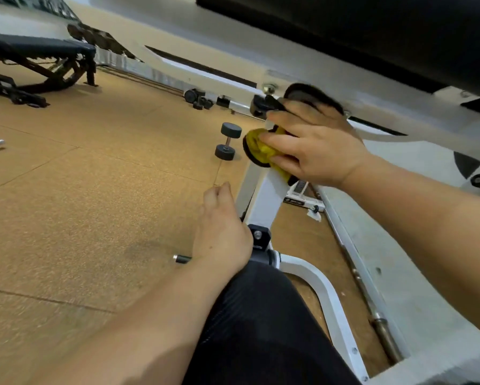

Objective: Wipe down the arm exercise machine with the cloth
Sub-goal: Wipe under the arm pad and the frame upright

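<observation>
The arm exercise machine has a white steel frame (pixel 264 195) under a black pad (pixel 372 31) at the top right. My right hand (pixel 314 143) grips a bunched yellow cloth (pixel 261 147) and presses it against the white upright just below a black knob (pixel 262 104). My left hand (pixel 222 232) hangs lower, beside the frame's black bracket (pixel 258 236), fingers loosely curled and holding nothing. My dark-clad knee (pixel 261 315) covers the lower part of the frame.
A black dumbbell (pixel 227 145) lies on the cork-coloured floor just left of the cloth. A black bench (pixel 41 56) stands at the far left. More small weights (pixel 198 98) sit by the wall. A steel bar (pixel 383 334) lies along the right frame rail.
</observation>
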